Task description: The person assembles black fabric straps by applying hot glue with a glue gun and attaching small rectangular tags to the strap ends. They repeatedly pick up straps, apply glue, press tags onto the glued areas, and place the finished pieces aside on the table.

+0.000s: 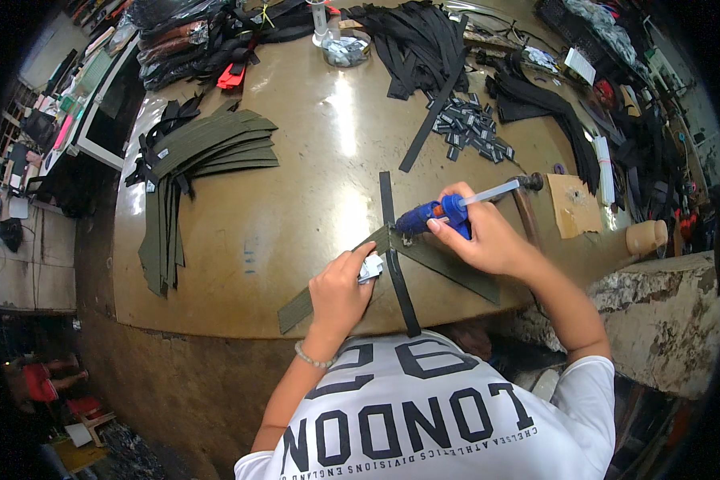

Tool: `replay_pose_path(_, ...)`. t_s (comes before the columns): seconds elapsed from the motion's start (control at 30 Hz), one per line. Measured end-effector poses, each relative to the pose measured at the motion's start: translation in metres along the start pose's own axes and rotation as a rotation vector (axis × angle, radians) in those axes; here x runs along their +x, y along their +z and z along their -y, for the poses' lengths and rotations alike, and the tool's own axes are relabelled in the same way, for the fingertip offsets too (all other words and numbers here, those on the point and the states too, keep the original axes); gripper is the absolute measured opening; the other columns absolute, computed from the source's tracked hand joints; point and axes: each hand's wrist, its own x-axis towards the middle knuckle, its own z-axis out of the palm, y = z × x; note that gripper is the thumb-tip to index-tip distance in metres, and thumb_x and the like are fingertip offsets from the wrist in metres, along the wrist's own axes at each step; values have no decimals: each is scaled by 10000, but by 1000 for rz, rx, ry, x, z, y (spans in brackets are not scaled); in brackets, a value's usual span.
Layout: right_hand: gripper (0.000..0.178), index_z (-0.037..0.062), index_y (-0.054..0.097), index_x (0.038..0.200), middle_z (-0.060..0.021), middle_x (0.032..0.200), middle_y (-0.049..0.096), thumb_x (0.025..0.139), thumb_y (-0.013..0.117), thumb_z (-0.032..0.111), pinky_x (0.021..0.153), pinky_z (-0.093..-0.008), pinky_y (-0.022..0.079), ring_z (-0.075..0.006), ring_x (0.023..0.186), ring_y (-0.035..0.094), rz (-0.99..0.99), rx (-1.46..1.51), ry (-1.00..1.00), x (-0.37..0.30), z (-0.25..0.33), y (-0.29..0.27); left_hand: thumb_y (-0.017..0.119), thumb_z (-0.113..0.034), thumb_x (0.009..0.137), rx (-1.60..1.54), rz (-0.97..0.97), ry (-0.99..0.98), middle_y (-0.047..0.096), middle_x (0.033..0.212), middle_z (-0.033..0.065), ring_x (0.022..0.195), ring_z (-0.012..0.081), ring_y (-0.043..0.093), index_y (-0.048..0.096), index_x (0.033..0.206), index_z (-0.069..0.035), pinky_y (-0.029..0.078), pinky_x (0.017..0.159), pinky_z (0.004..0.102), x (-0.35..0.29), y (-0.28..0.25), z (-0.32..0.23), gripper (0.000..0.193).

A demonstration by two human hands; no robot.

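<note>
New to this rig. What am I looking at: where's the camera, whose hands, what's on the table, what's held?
There's no robot here: these are a person's bare hands. The one picture comes from a wide fisheye camera worn on that person's head, looking down, so straight edges bend near the rim and picture left is their left.

The right hand grips a blue glue gun, a pale stick jutting from its back. The left hand holds small white pieces beside olive-green material laid like an upside-down V; a black strap runs through its peak.

Elsewhere on the table: stacked olive-green strips at left, and a bunch of black straps and a heap of small dark pieces farther back.
</note>
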Motion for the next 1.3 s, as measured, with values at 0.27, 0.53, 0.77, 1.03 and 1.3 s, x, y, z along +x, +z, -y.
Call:
replay_pose_path(0.27, 408, 35, 485, 1144, -161, 714, 627, 938, 628, 357, 602, -421, 490, -341, 630, 642, 71, 14, -5, -25, 6, 4, 745, -105, 737, 48, -10, 37, 610, 753, 62, 677, 269, 629, 691, 1089, -166, 485, 567, 383, 0, 1, 1, 361)
replay_pose_path(0.53, 384, 31, 504, 1133, -111, 786, 660, 923, 670, 306, 646, -363, 527, -228, 689, 675, 245, 236, 80, -48, 11, -2, 731, -69, 731, -48, -10, 42, 641, 800, 78, 684, 279, 632, 693, 1104, -162, 490, 579, 376, 3, 1, 3, 387)
replay_pose_path(0.77, 445, 10, 579, 1120, -103, 896, 689, 985, 576, 433, 749, -347, 490, -185, 777, 637, -1115, -2, 523, -89, -76, -48, 588, -126, 946, -1070, 98, -470, 573, 805, 41, 741, 180, 581, 576, 1268, -69, 463, 622, 314, 9, -22, -3, 328)
replay_pose_path(1.03, 512, -15, 675, 1015, -202, 819, 688, 995, 512, 470, 694, -410, 525, -302, 732, 678, -454, -303, 938, -149, -21, -62, 424, -135, 1038, -2195, 331, -629, 591, 1197, 139, 1268, 326, 512, 338, 1451, -30, 376, 1142, 465, 27, -18, -4, 435)
replay_pose_path(1.3, 273, -58, 589, 1103, -67, 954, 658, 894, 711, 69, 737, -236, 539, -104, 840, 643, -136, 1196, 185, -42, 42, 83, 512, -162, 1018, -1626, 143, -528, 567, 1324, 190, 1308, 301, 492, 250, 1502, 5, 393, 1121, 431, 23, -15, -48, 576)
